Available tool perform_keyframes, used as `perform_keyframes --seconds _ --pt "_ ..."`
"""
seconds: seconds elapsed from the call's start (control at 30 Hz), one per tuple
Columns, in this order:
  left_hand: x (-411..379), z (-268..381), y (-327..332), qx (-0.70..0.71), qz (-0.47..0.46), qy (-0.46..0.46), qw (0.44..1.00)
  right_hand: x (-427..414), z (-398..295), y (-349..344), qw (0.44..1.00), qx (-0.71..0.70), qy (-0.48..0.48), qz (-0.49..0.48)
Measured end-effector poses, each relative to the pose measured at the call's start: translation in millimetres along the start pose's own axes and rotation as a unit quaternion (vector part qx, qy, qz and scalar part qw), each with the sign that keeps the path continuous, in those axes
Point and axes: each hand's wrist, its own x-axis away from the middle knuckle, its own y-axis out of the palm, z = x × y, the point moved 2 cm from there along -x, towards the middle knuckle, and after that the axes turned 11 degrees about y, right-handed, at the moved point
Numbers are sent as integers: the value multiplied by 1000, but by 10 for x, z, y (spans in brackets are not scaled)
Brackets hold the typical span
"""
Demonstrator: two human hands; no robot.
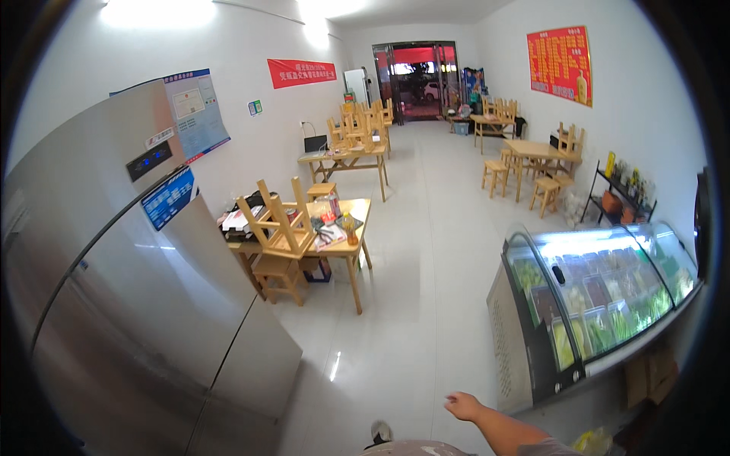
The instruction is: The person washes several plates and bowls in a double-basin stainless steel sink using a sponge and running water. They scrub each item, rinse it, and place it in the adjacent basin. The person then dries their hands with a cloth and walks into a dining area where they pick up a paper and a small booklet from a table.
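Note:
My right hand point(463, 406) hangs over the white tiled floor point(393, 353), low in the view. Its fingers look loosely bent, and the palm side is hidden. Nothing shows in it. Close by on the right stands a glass-fronted refrigerated display case point(604, 296), apart from the hand. Trays of leafy greens and other food lie lit behind its curved glass. My left hand is out of view. One shoe point(381, 431) shows below me at the bottom edge.
At left rises a tall stainless-steel refrigerator point(142, 319). Beyond it, a wooden table point(360, 219) bears an upturned stool point(285, 225), a bottle point(350, 231) and clutter. More tables and stools line both walls. A black shelf rack point(619, 191) holds bottles. A glass doorway point(419, 80) stands at the far end.

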Motion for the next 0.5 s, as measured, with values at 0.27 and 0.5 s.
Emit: perform_keyframes --seconds 0.27,0.5 --pt "-1287 987 2136 -124 -125 -28 984 -1575 -759 -1079 989 35 -82 117" --pt "-3061 2282 4316 -252 -356 -37 899 -1783 1246 -1265 930 101 332 -122"
